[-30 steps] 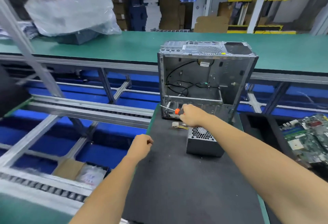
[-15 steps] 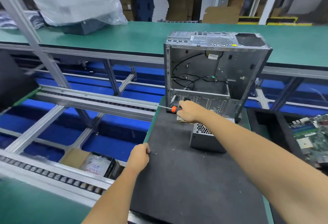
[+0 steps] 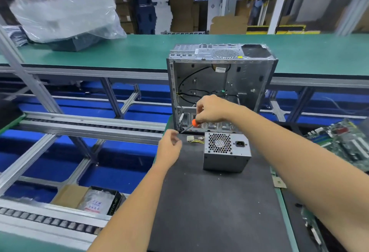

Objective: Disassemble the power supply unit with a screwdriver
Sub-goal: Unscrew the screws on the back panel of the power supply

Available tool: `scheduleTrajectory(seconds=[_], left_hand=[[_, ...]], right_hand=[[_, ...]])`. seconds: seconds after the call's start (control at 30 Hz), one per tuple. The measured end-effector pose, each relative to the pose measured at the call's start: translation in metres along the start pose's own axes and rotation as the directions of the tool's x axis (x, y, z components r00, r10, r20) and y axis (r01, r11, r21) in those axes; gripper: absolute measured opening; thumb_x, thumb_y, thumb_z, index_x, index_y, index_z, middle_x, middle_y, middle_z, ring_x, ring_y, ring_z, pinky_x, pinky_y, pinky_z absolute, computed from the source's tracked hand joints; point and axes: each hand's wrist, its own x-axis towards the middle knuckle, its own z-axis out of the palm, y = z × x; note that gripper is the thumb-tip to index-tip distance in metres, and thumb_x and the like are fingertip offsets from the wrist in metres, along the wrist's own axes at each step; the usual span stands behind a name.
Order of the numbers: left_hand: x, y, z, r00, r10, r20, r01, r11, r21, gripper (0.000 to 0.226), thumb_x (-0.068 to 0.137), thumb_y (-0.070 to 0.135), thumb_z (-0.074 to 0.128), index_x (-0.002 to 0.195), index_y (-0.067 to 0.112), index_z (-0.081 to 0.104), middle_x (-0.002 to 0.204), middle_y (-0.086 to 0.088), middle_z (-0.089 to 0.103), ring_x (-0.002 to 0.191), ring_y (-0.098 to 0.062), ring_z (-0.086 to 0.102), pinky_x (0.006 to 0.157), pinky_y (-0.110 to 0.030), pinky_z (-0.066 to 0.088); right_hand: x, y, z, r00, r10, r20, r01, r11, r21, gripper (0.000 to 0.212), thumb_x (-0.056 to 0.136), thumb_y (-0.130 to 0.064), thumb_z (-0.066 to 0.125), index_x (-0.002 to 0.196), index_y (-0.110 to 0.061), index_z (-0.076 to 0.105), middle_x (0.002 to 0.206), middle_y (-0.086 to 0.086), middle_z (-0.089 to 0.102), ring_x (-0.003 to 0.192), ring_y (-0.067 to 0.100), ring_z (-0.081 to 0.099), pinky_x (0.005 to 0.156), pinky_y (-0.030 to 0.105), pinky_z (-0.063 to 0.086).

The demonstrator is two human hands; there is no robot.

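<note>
R hand (image 3: 212, 109) grips the orange-handled screwdriver (image 3: 192, 124), tip angled down-left; L hand (image 3: 169, 147) is loosely curled, holding nothing, and has come up from the mat's left edge to just under the tip since 0.5 s ago, prob. to catch or steady a screw. Near to far at frame centre: bare black mat (image 3: 209, 211) w/ open room in front, power supply unit (image 3: 226, 152) already out, its connector (image 3: 190, 138) lying left of it, then open PC case (image 3: 219, 83) behind; mat's left edge drops to the conveyor rails (image 3: 89, 125), so little room there.

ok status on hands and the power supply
Right hand grips screwdriver. Left hand loose, empty. Power supply on mat, untouched. Nothing blocking.
</note>
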Motion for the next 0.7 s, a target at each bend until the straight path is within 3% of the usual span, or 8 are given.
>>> scheduleTrajectory(seconds=[0.1, 0.17, 0.23, 0.3, 0.47, 0.7], left_hand=[[0.014, 0.025, 0.014, 0.995, 0.070, 0.065, -0.064, 0.994, -0.094, 0.031, 0.089, 0.016, 0.062, 0.112, 0.033, 0.052, 0.094, 0.011, 0.056, 0.074, -0.002, 0.053, 0.061, -0.011, 0.042], [0.018, 0.033, 0.023, 0.971, 0.148, 0.186, -0.143, 0.989, -0.039, 0.019, 0.090, 0.013, 0.062, 0.100, 0.028, 0.064, 0.086, 0.010, 0.062, 0.065, 0.002, 0.054, 0.062, -0.010, 0.043], [0.017, 0.038, 0.030, 0.937, 0.194, 0.290, -0.191, 0.981, -0.039, 0.021, 0.090, 0.010, 0.062, 0.082, 0.028, 0.068, 0.076, 0.003, 0.067, 0.060, 0.000, 0.056, 0.064, -0.023, 0.050], [0.016, 0.041, 0.034, 0.919, 0.214, 0.332, -0.218, 0.976, -0.024, 0.026, 0.089, 0.008, 0.063, 0.077, 0.031, 0.068, 0.077, -0.005, 0.069, 0.064, -0.008, 0.059, 0.069, -0.031, 0.055], [0.009, 0.038, 0.037, 0.876, 0.223, 0.428, -0.291, 0.951, 0.101, 0.034, 0.087, 0.002, 0.059, 0.077, 0.033, 0.066, 0.083, 0.010, 0.066, 0.077, -0.009, 0.062, 0.071, -0.021, 0.050], [0.004, 0.030, 0.035, 0.870, 0.239, 0.432, -0.319, 0.940, 0.123, 0.018, 0.079, 0.007, 0.073, 0.077, 0.023, 0.067, 0.086, 0.013, 0.060, 0.076, 0.001, 0.059, 0.069, -0.009, 0.044]], right_hand=[[-0.019, -0.006, -0.036, 1.000, 0.002, 0.030, -0.001, 0.998, -0.059, 0.012, 0.074, -0.023, 0.068, 0.071, -0.011, 0.071, 0.063, 0.006, 0.070, 0.048, 0.015, 0.061, 0.045, 0.018, 0.045], [-0.029, -0.010, -0.051, 0.999, 0.025, 0.042, -0.021, 0.996, -0.087, 0.015, 0.071, -0.023, 0.066, 0.065, -0.011, 0.071, 0.057, 0.006, 0.069, 0.043, 0.015, 0.058, 0.042, 0.017, 0.043], [-0.037, -0.014, -0.058, 0.997, 0.043, 0.064, -0.036, 0.993, -0.112, 0.016, 0.068, -0.023, 0.066, 0.059, -0.010, 0.068, 0.052, 0.007, 0.066, 0.041, 0.016, 0.055, 0.044, 0.019, 0.044], [-0.042, -0.016, -0.059, 0.996, 0.057, 0.068, -0.048, 0.990, -0.134, 0.017, 0.068, -0.022, 0.066, 0.057, -0.009, 0.066, 0.051, 0.008, 0.065, 0.040, 0.017, 0.054, 0.046, 0.021, 0.045], [-0.047, -0.014, -0.046, 0.994, 0.086, 0.071, -0.073, 0.983, -0.171, 0.018, 0.071, -0.021, 0.065, 0.063, -0.005, 0.066, 0.055, 0.011, 0.067, 0.044, 0.020, 0.056, 0.043, 0.019, 0.041], [-0.042, -0.012, -0.034, 0.995, 0.086, 0.049, -0.079, 0.987, -0.141, 0.019, 0.074, -0.021, 0.064, 0.061, -0.006, 0.063, 0.051, 0.008, 0.064, 0.044, 0.020, 0.057, 0.042, 0.018, 0.040]])
